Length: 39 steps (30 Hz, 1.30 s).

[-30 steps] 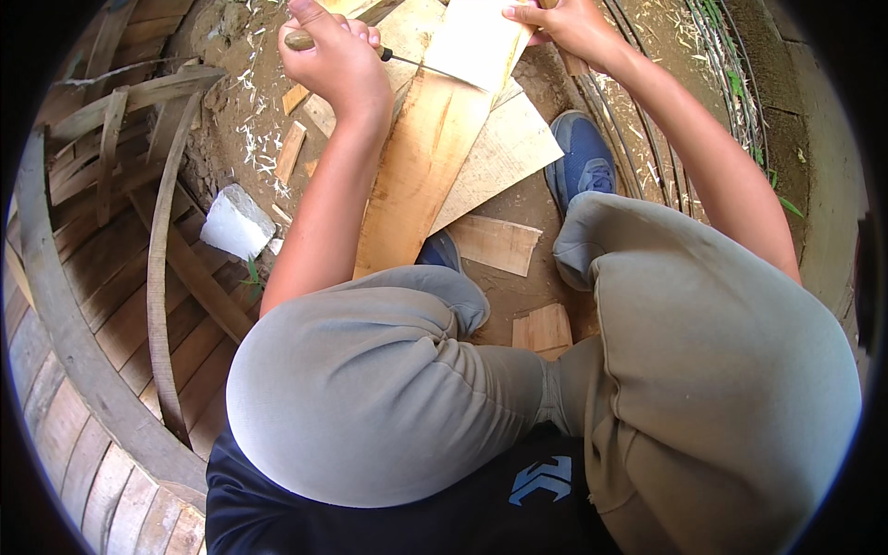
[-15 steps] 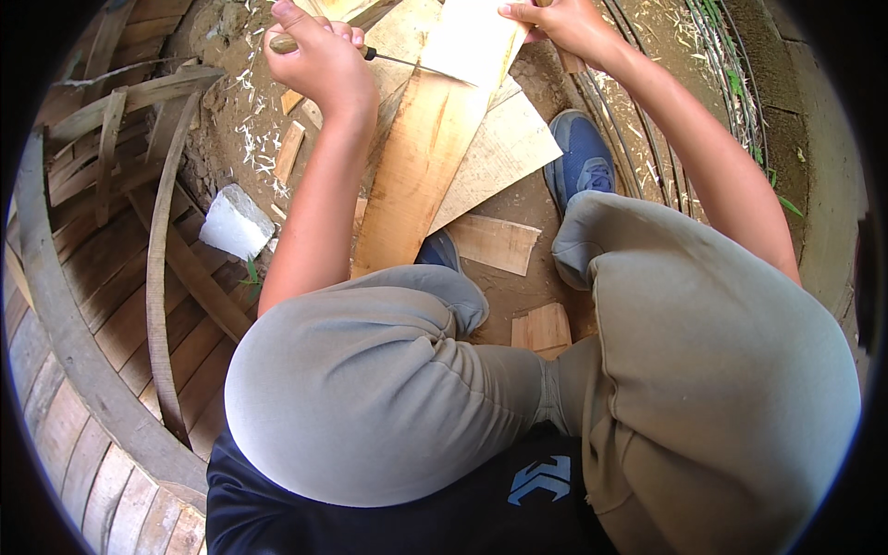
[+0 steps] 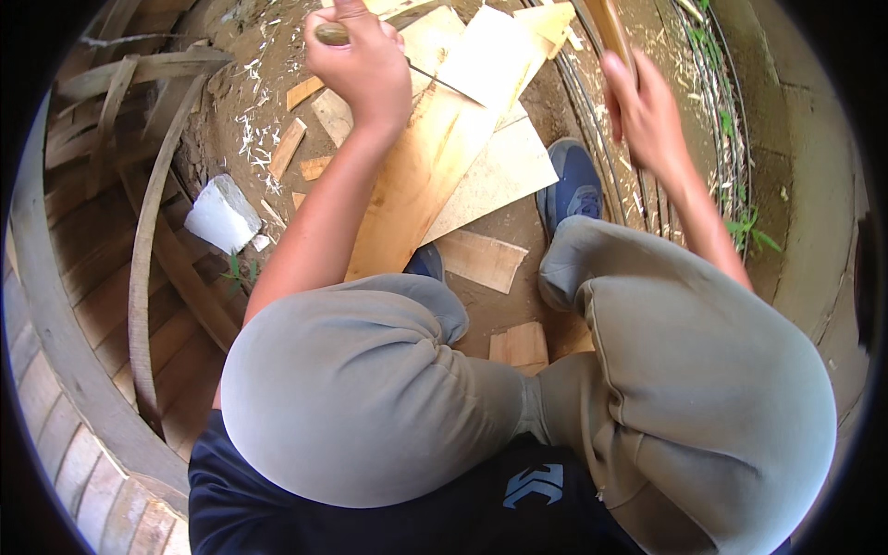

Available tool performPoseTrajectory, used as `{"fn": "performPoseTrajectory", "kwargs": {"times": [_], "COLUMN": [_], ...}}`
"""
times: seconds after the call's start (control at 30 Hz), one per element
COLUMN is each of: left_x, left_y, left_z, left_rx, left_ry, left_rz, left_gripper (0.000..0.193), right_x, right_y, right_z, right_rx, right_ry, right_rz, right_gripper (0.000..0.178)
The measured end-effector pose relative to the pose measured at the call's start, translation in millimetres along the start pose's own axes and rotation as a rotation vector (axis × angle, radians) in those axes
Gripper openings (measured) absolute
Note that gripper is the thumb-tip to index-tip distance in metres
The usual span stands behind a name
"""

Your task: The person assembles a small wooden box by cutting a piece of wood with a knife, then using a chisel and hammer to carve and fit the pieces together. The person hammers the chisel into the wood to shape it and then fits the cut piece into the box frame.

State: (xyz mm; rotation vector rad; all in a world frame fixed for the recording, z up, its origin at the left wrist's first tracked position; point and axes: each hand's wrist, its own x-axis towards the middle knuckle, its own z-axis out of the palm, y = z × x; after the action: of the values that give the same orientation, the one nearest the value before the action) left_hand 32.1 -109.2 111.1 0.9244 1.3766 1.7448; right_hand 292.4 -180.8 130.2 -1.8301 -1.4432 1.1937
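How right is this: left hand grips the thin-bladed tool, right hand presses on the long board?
The right hand is wrong: in the head view, the right hand is off the long board, gripping a wooden handle. The left hand does grip the thin-bladed tool.

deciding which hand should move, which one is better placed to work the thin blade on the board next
Probably the left hand: it grips the tool's handle, and the thin blade reaches over the board. The right hand is off to the board's right, holding a wooden shaft.
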Motion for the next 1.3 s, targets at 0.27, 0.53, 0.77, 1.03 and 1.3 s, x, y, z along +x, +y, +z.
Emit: {"fn": "performPoseTrajectory", "kwargs": {"times": [0.27, 0.53, 0.77, 1.03, 1.3], "left_x": [-5, -2, -4, -6, 1], "left_y": [-8, -19, -13, -4, -19], "left_z": [-4, -1, -9, -8, -12], "left_rx": [0.059, 0.231, 0.162, 0.159, 0.164], "left_ry": [0.0, 0.033, 0.038, 0.008, 0.047], "left_rz": [-0.024, 0.182, 0.288, 0.206, 0.298], "left_gripper": [0.035, 0.032, 0.023, 0.021, 0.021], "right_x": [-76, -85, -87, -83, -77], "right_y": [51, 60, 61, 54, 57], "right_z": [4, 12, 20, 18, 25], "right_rx": [-0.203, -0.253, -0.354, -0.418, -0.412], "right_ry": [-0.144, -0.121, -0.155, -0.183, -0.207], "right_rz": [-0.179, -0.433, -0.274, -0.241, -0.288], "right_gripper": [0.025, 0.026, 0.023, 0.021, 0.023]}}
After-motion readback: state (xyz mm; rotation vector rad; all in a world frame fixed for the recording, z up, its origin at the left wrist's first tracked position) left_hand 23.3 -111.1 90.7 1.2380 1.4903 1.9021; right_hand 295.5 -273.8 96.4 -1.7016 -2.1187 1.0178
